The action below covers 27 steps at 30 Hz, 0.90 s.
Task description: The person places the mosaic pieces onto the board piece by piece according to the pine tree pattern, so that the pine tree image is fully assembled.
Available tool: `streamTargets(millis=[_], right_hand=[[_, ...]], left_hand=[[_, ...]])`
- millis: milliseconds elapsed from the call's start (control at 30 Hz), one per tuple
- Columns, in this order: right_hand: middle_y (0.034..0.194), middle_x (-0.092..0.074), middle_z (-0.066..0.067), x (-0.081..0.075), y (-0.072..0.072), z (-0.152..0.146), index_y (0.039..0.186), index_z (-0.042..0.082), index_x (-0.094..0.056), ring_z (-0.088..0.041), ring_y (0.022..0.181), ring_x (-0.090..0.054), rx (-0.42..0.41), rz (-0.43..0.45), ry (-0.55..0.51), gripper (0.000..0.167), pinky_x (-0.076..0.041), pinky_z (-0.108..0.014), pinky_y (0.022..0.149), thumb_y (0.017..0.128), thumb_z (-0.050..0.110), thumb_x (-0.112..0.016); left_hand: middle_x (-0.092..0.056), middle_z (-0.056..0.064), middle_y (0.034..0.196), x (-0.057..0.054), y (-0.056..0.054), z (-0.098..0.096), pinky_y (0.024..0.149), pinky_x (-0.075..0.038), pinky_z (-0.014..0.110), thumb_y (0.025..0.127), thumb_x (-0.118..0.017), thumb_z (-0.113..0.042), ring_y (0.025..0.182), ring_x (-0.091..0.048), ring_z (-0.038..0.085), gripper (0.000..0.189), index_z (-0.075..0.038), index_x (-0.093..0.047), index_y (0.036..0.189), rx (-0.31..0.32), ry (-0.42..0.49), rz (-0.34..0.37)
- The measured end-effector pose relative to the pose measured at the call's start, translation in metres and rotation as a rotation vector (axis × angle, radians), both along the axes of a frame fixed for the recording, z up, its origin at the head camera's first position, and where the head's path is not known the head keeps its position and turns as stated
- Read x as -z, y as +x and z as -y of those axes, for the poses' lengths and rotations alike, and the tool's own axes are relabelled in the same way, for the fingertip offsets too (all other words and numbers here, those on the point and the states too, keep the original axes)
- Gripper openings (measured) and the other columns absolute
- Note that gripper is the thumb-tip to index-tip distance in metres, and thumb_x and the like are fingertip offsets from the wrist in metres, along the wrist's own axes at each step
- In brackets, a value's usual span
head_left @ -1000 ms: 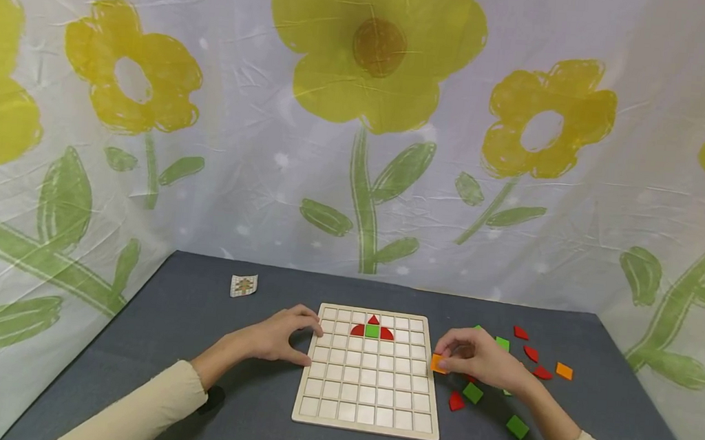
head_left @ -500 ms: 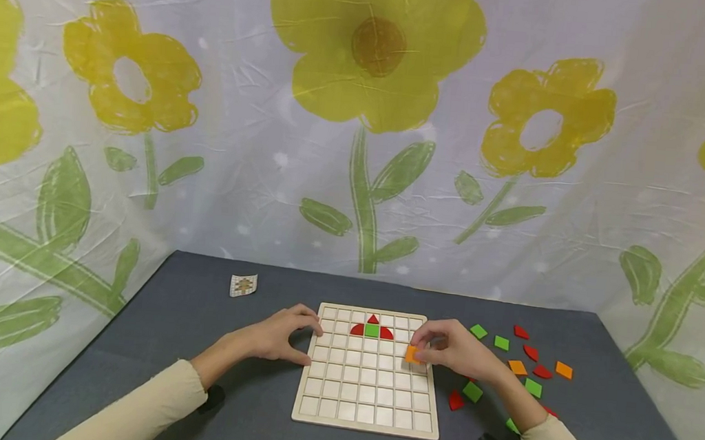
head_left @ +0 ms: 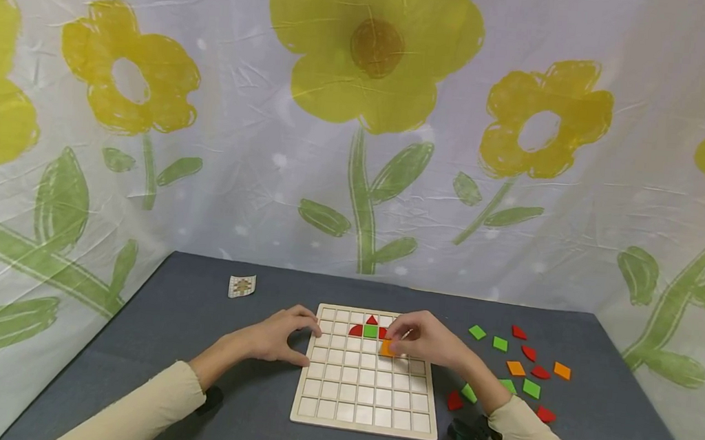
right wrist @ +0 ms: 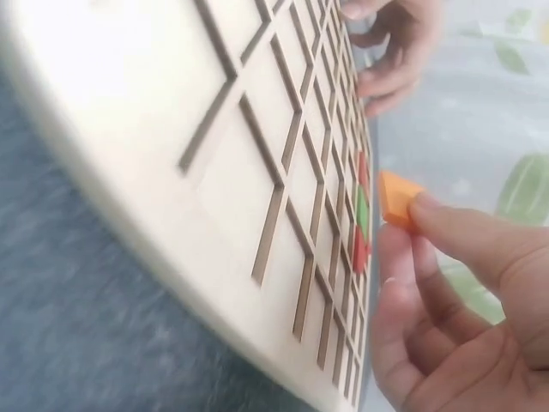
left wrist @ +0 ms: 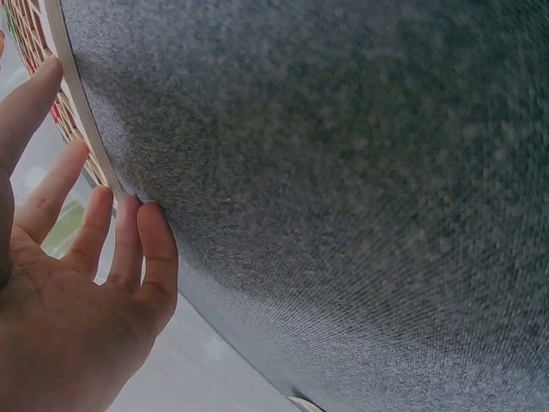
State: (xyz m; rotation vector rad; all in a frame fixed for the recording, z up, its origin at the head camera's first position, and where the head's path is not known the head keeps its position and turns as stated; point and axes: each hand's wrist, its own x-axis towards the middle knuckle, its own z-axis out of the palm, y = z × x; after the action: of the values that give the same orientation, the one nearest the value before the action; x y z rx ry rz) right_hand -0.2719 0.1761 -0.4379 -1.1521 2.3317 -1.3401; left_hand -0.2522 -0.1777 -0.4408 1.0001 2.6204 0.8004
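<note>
Between thumb and fingertips my right hand (head_left: 427, 338) pinches an orange square tile (head_left: 386, 348), over the upper right part of the wooden grid board (head_left: 346, 410). The right wrist view shows the tile (right wrist: 397, 199) tilted and raised off the grid. Near the board's top, a green square (head_left: 370, 331) lies in a cell below a red triangle (head_left: 372, 320). Rounded red pieces (head_left: 356, 331) flank the green one, the right one partly behind my fingers. My left hand (head_left: 271, 336) is spread at the board's left edge, thumb and fingertips on the rim (left wrist: 79, 101).
Loose green (head_left: 531, 388), red (head_left: 540, 372) and orange tiles (head_left: 561, 370) lie scattered on the dark tabletop (head_left: 251, 405) to the right of the board. A small patterned card (head_left: 241, 286) lies at the back left. A flower-printed cloth (head_left: 230, 190) hangs behind.
My right hand has carried the orange tile leftward from beside the board's right edge to over the upper cells. The left hand stays at the board's left edge.
</note>
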Motion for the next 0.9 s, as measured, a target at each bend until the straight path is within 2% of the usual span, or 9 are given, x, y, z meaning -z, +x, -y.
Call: streamTargets(millis=[133,367,600,767,900], right_hand=[[0.097,-0.07,-0.011,0.001,-0.004,0.009,0.103,-0.002,-0.073,-0.028,0.086,-0.066,0.0,-0.004,-0.014,0.011,-0.057,-0.041,0.08,0.092,-0.001,-0.074],[0.088,-0.069,-0.006,0.006,-0.01,0.024,0.097,-0.001,-0.073,-0.022,0.08,-0.064,0.017,-0.022,0.01,0.006,-0.057,-0.036,0.078,0.091,-0.003,-0.074],[0.084,-0.068,-0.01,0.002,-0.009,0.034,0.095,-0.004,-0.072,-0.028,0.076,-0.064,0.032,-0.049,0.04,0.006,-0.055,-0.031,0.068,0.09,-0.006,-0.074],[0.085,-0.068,-0.014,0.0,-0.008,0.039,0.096,-0.006,-0.071,-0.032,0.075,-0.065,0.043,-0.017,0.044,0.007,-0.055,-0.029,0.069,0.089,-0.007,-0.074],[0.084,-0.068,-0.013,0.0,-0.008,0.041,0.096,-0.005,-0.072,-0.03,0.073,-0.066,0.047,-0.014,0.062,0.007,-0.056,-0.029,0.068,0.09,-0.007,-0.074]], left_hand=[[-0.045,0.016,0.139,0.0,0.0,0.0,0.102,-0.036,0.061,0.087,-0.084,-0.026,0.129,-0.042,0.043,0.044,-0.01,-0.065,0.123,0.002,0.006,0.004],[-0.046,0.015,0.139,0.003,-0.002,0.001,0.103,-0.035,0.061,0.086,-0.085,-0.028,0.129,-0.043,0.042,0.044,-0.011,-0.065,0.122,-0.004,0.005,0.0],[-0.046,0.014,0.139,0.004,-0.002,0.0,0.103,-0.036,0.061,0.086,-0.085,-0.029,0.129,-0.043,0.042,0.045,-0.012,-0.066,0.122,-0.013,-0.001,-0.003],[-0.046,0.014,0.138,0.003,-0.001,0.0,0.102,-0.036,0.061,0.086,-0.085,-0.028,0.128,-0.043,0.042,0.044,-0.013,-0.066,0.122,-0.016,-0.003,0.002],[-0.046,0.014,0.139,0.002,-0.001,0.0,0.103,-0.035,0.061,0.086,-0.085,-0.028,0.129,-0.043,0.042,0.044,-0.013,-0.066,0.122,-0.015,-0.003,0.0]])
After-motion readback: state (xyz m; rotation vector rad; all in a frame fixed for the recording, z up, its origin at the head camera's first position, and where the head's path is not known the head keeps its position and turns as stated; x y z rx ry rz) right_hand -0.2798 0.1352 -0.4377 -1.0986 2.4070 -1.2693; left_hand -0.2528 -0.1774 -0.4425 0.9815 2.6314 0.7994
